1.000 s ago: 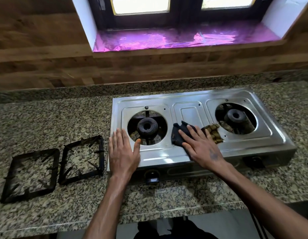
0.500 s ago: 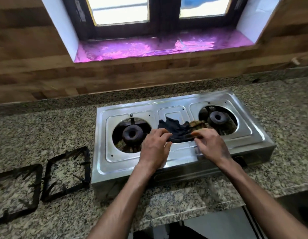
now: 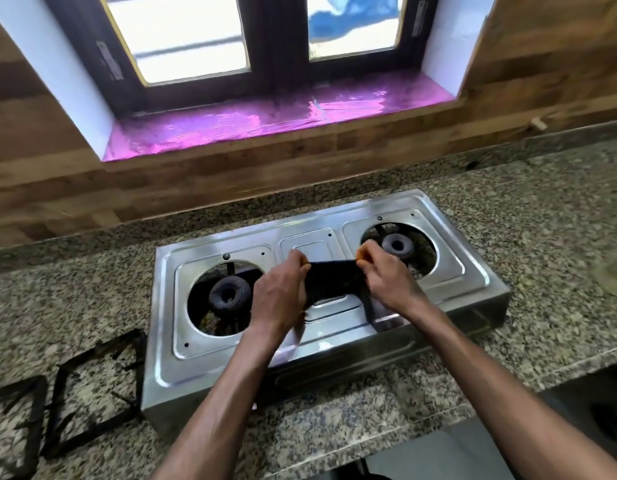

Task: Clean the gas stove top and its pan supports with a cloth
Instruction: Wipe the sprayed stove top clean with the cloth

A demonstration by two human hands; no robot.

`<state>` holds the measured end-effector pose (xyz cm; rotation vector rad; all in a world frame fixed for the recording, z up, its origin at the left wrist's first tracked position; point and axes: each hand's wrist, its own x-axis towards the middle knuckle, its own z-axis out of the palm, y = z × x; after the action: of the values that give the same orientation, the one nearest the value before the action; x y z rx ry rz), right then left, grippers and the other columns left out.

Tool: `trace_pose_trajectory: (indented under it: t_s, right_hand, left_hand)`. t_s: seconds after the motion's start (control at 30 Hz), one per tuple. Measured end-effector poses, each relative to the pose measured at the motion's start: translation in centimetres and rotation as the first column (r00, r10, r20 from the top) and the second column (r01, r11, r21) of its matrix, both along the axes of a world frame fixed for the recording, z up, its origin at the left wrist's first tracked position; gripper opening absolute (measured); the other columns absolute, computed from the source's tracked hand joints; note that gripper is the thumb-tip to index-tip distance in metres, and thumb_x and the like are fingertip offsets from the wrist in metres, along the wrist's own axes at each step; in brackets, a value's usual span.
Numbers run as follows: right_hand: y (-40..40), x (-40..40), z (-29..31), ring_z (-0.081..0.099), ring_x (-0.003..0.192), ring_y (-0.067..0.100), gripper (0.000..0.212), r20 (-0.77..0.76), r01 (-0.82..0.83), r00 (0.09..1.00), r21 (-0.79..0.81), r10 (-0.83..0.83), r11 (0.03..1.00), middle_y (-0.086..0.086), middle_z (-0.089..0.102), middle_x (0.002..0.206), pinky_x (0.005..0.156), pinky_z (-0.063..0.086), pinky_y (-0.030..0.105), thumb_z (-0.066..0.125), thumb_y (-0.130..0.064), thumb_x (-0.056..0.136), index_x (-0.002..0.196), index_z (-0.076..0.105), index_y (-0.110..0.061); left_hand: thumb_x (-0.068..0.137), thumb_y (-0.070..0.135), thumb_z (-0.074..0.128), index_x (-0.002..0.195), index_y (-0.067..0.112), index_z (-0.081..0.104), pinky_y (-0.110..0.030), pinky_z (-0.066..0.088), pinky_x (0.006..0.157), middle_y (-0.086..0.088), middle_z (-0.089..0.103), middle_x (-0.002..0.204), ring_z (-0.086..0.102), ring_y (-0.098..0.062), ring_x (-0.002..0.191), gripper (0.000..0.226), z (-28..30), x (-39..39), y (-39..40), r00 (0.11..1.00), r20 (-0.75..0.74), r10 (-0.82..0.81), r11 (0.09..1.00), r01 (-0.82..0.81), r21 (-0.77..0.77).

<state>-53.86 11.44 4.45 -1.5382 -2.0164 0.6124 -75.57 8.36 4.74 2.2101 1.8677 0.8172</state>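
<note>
We see a steel two-burner stove (image 3: 231, 358) sitting on a speckled granite surface (image 3: 334, 427), turned at a slight angle to the surface's front edge. Both burners are bare: left burner (image 3: 229, 293) and right burner (image 3: 397, 244) each sit in an open round well.

The two pan supports are off the stove. One support (image 3: 96, 389) lies flat on the surface just beside the stove's left end; the second support (image 3: 14, 424) lies further left, partly cut by the frame edge.

Left hand (image 3: 279, 294) and right hand (image 3: 390, 277) are over the middle panel of the stove, between the burners. Each hand is closed on one end of a dark cloth (image 3: 331, 282): fingers curled, thumb and fingers pinching the fabric. The cloth is stretched between the hands as a band, lifted off the steel along its upper edge. Its lower corners hang down; we cannot tell whether they touch the stove top. Orange-brown patches of the cloth show at the fingertips of the right hand.

Behind the stove, a wood-panelled wall (image 3: 231, 181) rises from the surface. Above it, a window (image 3: 251, 36) with a dark frame, and a sill (image 3: 265, 116) covered in shiny pink film. A pale, translucent object (image 3: 613, 273) sits at the right frame edge on the surface; too cropped to identify.
</note>
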Motion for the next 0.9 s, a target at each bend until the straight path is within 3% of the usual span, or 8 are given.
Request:
trace_pose_trajectory:
  t_s: [0.17, 0.33, 0.5, 0.63, 0.7, 0.77, 0.83, 0.9]
  right_hand:
    - [1.8, 1.4, 2.8, 0.057, 0.073, 0.012, 0.007, -0.174, 0.021, 0.985, -0.001, -0.021, 1.000, -0.009, 0.060, 0.077, 0.065, 0.041, 0.027, 0.054, -0.022, 0.100, 0.094, 0.057, -0.023]
    - [3.4, 3.0, 3.7, 0.060, 0.080, -0.004, 0.013, -0.161, -0.104, 0.983, -0.101, 0.086, 0.990, -0.014, 0.068, 0.083, 0.072, 0.044, 0.025, 0.059, -0.030, 0.098, 0.087, 0.067, -0.030]
    - [4.0, 4.1, 3.2, 0.070, 0.090, 0.014, 0.016, -0.177, -0.298, 0.951, -0.304, 0.254, 0.905, -0.006, 0.074, 0.092, 0.084, 0.057, 0.038, 0.074, -0.039, 0.085, 0.097, 0.075, -0.029]
    - [3.9, 3.6, 3.4, 0.064, 0.071, 0.008, 0.012, -0.183, -0.441, 0.897, -0.408, 0.402, 0.799, -0.003, 0.070, 0.078, 0.067, 0.052, 0.031, 0.080, -0.024, 0.083, 0.091, 0.070, -0.021]
    - [3.8, 2.9, 3.8, 0.066, 0.075, 0.012, 0.010, -0.237, -0.488, 0.873, -0.423, 0.426, 0.764, 0.002, 0.072, 0.085, 0.069, 0.054, 0.032, 0.074, -0.021, 0.088, 0.093, 0.066, -0.019]
    - [3.4, 1.9, 4.3, 0.068, 0.085, 0.017, 0.008, -0.321, -0.548, 0.836, -0.435, 0.445, 0.715, 0.008, 0.072, 0.100, 0.077, 0.055, 0.031, 0.067, -0.012, 0.089, 0.092, 0.061, -0.016]
    - [3.0, 0.2, 4.7, 0.061, 0.076, 0.012, 0.013, -0.366, -0.590, 0.806, -0.433, 0.465, 0.681, 0.007, 0.070, 0.099, 0.070, 0.050, 0.029, 0.063, -0.003, 0.085, 0.088, 0.055, -0.013]
    - [2.3, -1.6, 4.7, 0.060, 0.069, 0.010, 0.022, -0.407, -0.596, 0.800, -0.453, 0.441, 0.664, 0.000, 0.067, 0.100, 0.061, 0.048, 0.028, 0.068, -0.008, 0.086, 0.098, 0.053, -0.019]
  left_hand:
    - [0.099, 0.035, 0.050, 0.100, 0.024, 0.057, -0.035, 0.042, 0.058, 0.002, 0.066, 0.079, 0.061, -0.025, 0.070, 0.013, 3.6, 0.0, 1.5, 0.996, 0.021, -0.091, 0.995, 0.090, 0.053]
    - [0.084, 0.040, 0.072, 0.097, 0.031, 0.068, -0.029, 0.050, 0.069, 0.014, 0.067, 0.082, 0.061, -0.004, 0.074, 0.016, 4.5, -1.1, 2.6, 0.963, 0.169, -0.212, 0.960, 0.238, -0.149]
    - [0.081, 0.036, 0.077, 0.096, 0.032, 0.072, -0.026, 0.050, 0.071, 0.019, 0.064, 0.079, 0.060, 0.000, 0.074, 0.017, 4.2, -1.5, 2.4, 0.966, 0.043, -0.254, 0.900, 0.253, -0.354]
    - [0.088, 0.027, 0.067, 0.096, 0.031, 0.065, -0.039, 0.053, 0.076, 0.013, 0.066, 0.085, 0.062, -0.009, 0.082, 0.008, 3.4, -2.2, 1.9, 0.975, 0.061, -0.216, 0.899, 0.223, -0.377]
    - [0.089, 0.025, 0.065, 0.096, 0.032, 0.062, -0.041, 0.053, 0.077, 0.013, 0.067, 0.085, 0.064, -0.009, 0.083, 0.010, 3.3, -2.6, 1.5, 0.982, 0.098, -0.160, 0.911, 0.185, -0.368]
    - [0.088, 0.025, 0.065, 0.095, 0.032, 0.064, -0.040, 0.052, 0.077, 0.014, 0.066, 0.083, 0.062, -0.008, 0.082, 0.010, 3.6, -2.8, 0.9, 0.991, 0.088, -0.096, 0.946, 0.119, -0.300]
    - [0.087, 0.024, 0.068, 0.094, 0.030, 0.069, -0.035, 0.050, 0.076, 0.017, 0.063, 0.080, 0.059, -0.006, 0.080, 0.010, 4.3, -3.1, 0.1, 0.996, 0.086, -0.033, 0.974, 0.052, -0.221]
    - [0.086, 0.023, 0.069, 0.095, 0.030, 0.072, -0.030, 0.048, 0.073, 0.019, 0.061, 0.078, 0.057, -0.002, 0.077, 0.012, 5.1, -3.4, -0.7, 0.993, 0.117, -0.014, 0.980, 0.037, -0.197]
